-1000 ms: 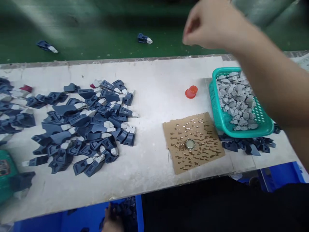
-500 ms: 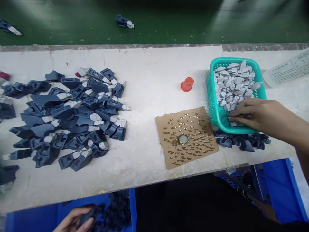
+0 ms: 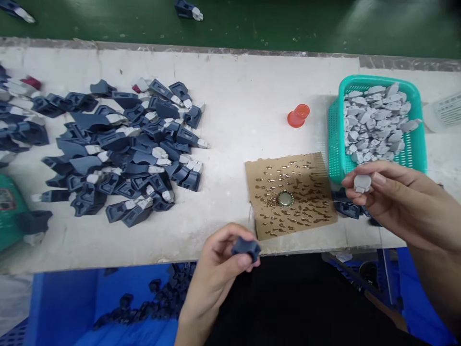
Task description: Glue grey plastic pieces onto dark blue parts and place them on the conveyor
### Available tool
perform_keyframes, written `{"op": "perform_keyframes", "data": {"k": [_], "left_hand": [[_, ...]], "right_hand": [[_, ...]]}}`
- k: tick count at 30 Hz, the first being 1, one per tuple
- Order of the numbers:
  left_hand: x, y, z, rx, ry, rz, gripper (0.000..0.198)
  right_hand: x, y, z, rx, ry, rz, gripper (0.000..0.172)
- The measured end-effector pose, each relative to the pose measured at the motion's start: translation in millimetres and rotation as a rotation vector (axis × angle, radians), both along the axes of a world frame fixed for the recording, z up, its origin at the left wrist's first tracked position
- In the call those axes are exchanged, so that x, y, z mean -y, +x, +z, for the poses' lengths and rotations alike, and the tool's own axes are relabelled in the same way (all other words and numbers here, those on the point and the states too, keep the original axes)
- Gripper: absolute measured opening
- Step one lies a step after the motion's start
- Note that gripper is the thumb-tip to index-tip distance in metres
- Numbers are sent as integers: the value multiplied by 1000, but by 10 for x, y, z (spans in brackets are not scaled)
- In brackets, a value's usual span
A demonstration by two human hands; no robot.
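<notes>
My left hand (image 3: 219, 269) pinches a dark blue plastic part (image 3: 246, 248) between thumb and fingers, over the table's front edge. In my right hand (image 3: 406, 202) a small light grey plastic part (image 3: 362, 183) is gripped, in front of the green basket (image 3: 334, 144). That basket holds a heap of similar grey pieces (image 3: 378, 120). Between the hands lies a piece of brown cardboard (image 3: 262, 173), dotted with shiny wet streaks and bearing a metal bottle cap (image 3: 285, 198). More dark blue parts (image 3: 347, 207) sit under and before the basket, partly hidden.
Joined blue-and-grey pieces (image 3: 122, 149) lie heaped on the left of the table (image 3: 230, 96). A red cup-shaped piece (image 3: 298, 116) stands behind the cardboard. Below the edge, a blue bin (image 3: 118, 283) holds dark parts. A green object (image 3: 10, 211) is at far left.
My left hand has risen rightward from the blue bin with the dark part. My right hand has come out of the basket holding a grey part. The view has shifted.
</notes>
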State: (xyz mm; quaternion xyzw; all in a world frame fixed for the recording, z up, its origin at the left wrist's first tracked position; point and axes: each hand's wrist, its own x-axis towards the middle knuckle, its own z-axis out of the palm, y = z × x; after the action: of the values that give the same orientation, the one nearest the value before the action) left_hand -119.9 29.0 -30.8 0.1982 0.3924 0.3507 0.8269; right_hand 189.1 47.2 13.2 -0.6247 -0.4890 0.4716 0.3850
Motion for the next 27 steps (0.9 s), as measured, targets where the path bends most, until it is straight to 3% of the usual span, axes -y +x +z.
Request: {"op": "perform_keyframes", "data": {"k": [3, 5, 10, 19, 23, 27], "left_hand": [[-47, 199, 46, 80, -103, -21, 23], [-60, 264, 71, 129, -137, -30, 22], [-58, 256, 73, 154, -148, -20, 21], [-53, 170, 35, 155, -149, 47, 16], [-50, 101, 28, 148, -154, 67, 15], [-17, 33, 18, 113, -135, 109, 15]], "right_hand": [[20, -128, -42, -315, -232, -66, 20], [37, -177, -52, -373, -287, -73, 25], [72, -279, -8, -329, -267, -113, 18], [15, -404, -21, -259, -264, -101, 22], [46, -453, -20, -105, -205, -96, 20], [99, -440, -88, 428, -8, -28, 22]]}}
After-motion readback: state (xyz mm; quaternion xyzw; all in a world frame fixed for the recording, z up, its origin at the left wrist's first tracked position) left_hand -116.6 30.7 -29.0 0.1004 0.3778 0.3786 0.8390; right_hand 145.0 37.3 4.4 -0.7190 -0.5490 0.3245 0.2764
